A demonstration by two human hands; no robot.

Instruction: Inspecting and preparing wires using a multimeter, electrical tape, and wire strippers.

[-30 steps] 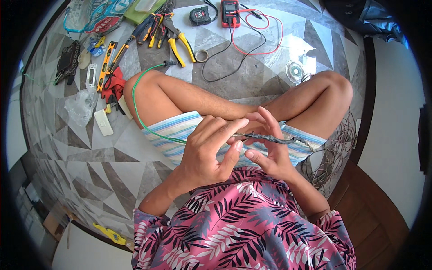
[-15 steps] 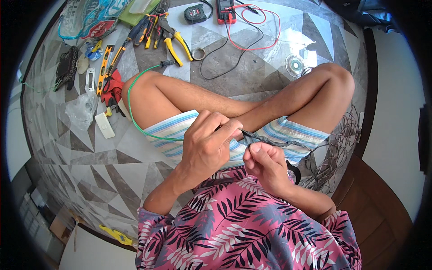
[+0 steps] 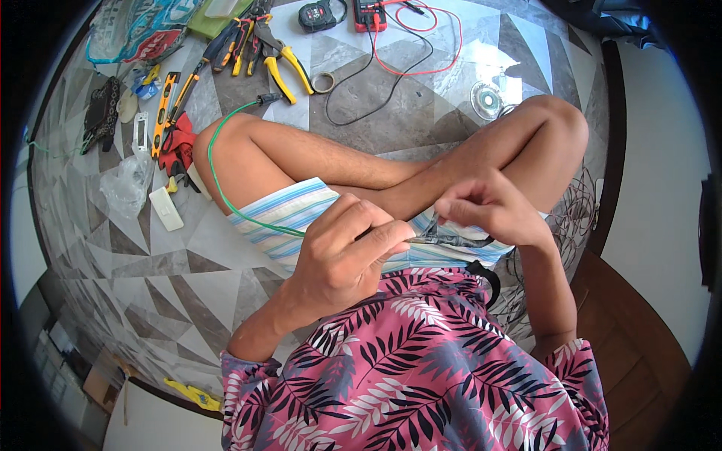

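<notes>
I sit cross-legged on a patterned tile floor. My left hand [image 3: 342, 252] is closed around a green wire [image 3: 214, 177] that loops over my left knee to a dark end piece on the floor. A dark slender tool or wire bundle [image 3: 451, 239] runs from my left fingers toward the right, over my striped shorts. My right hand [image 3: 489, 209] hovers just above it with fingertips pinched together; whether it holds a strand I cannot tell.
Yellow-handled pliers [image 3: 282, 64], cutters and screwdrivers lie at the top left, with a tape ring [image 3: 323, 83]. A multimeter [image 3: 370, 13] with red and black leads sits at the top. A red-handled tool [image 3: 177, 150], white switch plate [image 3: 165, 208] and plastic bag lie left.
My right hand has lifted and moved right, away from my left hand. The view has shifted so the tools sit higher in the frame.
</notes>
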